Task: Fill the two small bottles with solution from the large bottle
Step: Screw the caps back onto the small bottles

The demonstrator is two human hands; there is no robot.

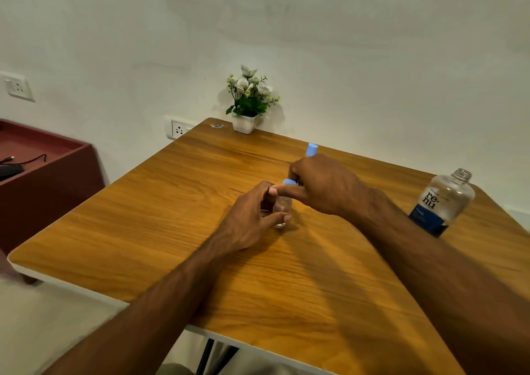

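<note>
Here, both hands meet on one small bottle (pixel 282 207) at mid-desk (pixel 172 202).
Left hand (pixel 252 220) clasps its clear body; right hand (pixel 321 185) pinches its blue cap (pixel 289 182). The second small bottle (pixel 311 149) stands just behind; the uncapped large bottle (pixel 443 202) stands far right.

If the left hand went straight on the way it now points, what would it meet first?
Probably the right hand, just beyond the blue cap of the small clear bottle that the left hand already holds; depth is unclear.
</note>
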